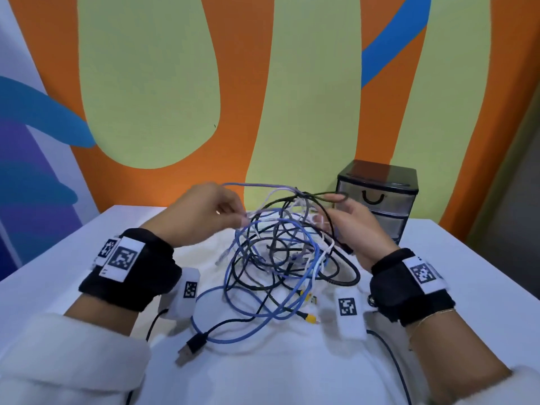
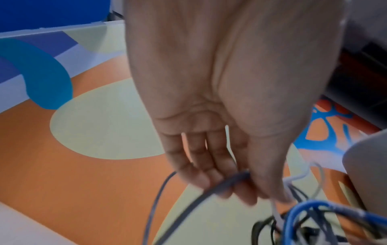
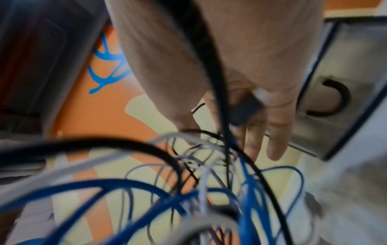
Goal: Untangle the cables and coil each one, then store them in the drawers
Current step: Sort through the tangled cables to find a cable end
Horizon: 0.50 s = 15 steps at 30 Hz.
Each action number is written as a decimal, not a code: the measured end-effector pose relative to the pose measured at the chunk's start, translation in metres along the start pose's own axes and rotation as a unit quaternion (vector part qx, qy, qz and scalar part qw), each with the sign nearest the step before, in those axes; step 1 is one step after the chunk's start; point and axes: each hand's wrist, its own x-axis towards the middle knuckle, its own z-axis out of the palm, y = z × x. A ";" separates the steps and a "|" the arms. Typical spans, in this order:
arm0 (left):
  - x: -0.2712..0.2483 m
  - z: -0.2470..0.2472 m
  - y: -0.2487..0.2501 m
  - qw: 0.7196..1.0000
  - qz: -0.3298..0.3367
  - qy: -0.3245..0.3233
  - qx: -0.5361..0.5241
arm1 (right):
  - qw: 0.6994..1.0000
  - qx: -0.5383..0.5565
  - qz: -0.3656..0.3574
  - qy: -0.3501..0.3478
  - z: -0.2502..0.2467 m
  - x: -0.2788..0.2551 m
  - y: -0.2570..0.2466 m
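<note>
Untangling step: cable knot (image 1: 280, 252) hangs btwn hands, left hand (image 1: 201, 213) pinching a grey strand, right hand (image 1: 355, 226) hooked on a black loop, drawers (image 1: 377, 200) just beyond right; next, prob. tease one cable free.

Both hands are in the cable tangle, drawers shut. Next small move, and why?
Probably draw the left hand leftward to work its pinched cable out, while the right hand holds the cable tangle steady. The cables are all knotted, none coiled, so the drawer unit can wait.
</note>
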 end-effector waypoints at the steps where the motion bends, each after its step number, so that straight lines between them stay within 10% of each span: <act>1: 0.001 -0.002 0.001 0.998 0.008 0.044 -0.032 | 0.999 -0.026 -0.012 0.014 -0.004 -0.001 -0.006; 7: 0.005 0.001 0.008 0.973 0.071 0.196 -0.094 | 0.943 -0.148 -0.257 0.153 0.003 -0.024 -0.032; 10: 0.003 0.008 0.020 0.966 0.118 0.191 -0.127 | 0.919 -0.142 -0.365 0.046 0.024 -0.048 -0.041; 15: -0.003 0.011 0.040 0.950 0.185 0.198 -0.154 | 0.926 -0.179 -0.300 -0.143 0.049 -0.050 -0.023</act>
